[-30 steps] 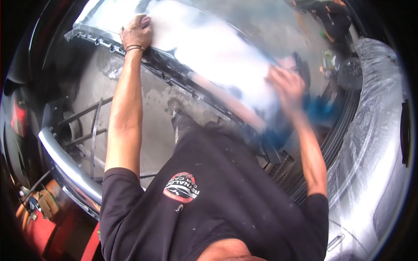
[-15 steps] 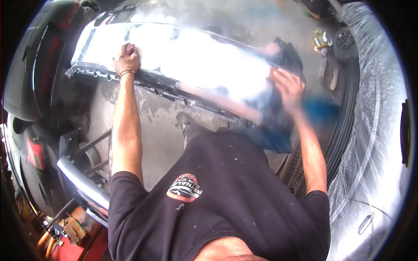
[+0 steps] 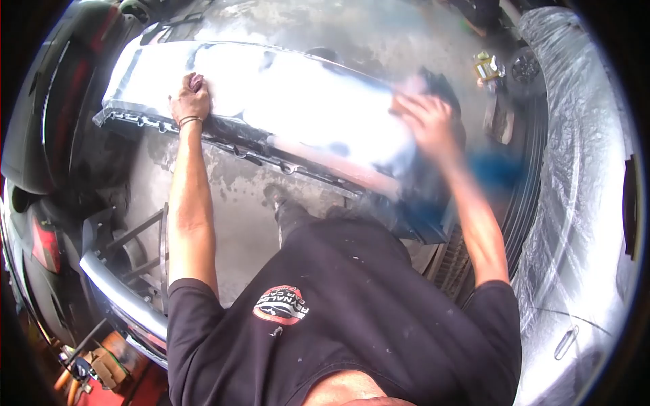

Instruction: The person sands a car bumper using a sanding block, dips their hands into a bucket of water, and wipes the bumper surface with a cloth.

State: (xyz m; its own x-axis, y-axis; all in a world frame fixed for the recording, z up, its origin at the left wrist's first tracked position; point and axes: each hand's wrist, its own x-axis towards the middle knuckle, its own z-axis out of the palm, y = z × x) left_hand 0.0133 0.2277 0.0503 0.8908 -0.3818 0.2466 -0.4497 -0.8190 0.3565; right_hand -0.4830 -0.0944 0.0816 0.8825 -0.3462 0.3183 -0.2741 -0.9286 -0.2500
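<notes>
A long, pale car bumper [image 3: 305,88] lies across the view, its upper surface bright with glare and a row of clips and notches along its near edge. My left hand [image 3: 189,101] is closed over the left part of the bumper, around a small pinkish, crumpled thing [image 3: 196,82] whose kind I cannot make out. Toward the right end, my right hand [image 3: 430,125] is smeared by motion. Its fingers press a brownish flat piece that looks like sandpaper [image 3: 395,104] against the bumper; most of that piece is hidden.
Dark bumpers or car parts [image 3: 64,101] stand at the left, above a silver bumper [image 3: 125,287] on a metal stand. Plastic-wrapped car bodywork [image 3: 575,169] runs down the right side. A wheel [image 3: 525,65] and a yellow item [image 3: 485,68] are at the upper right.
My right hand has swept left and slightly up across the bumper with the sandpaper. My left hand keeps its place on the bumper; the whole view has shifted slightly.
</notes>
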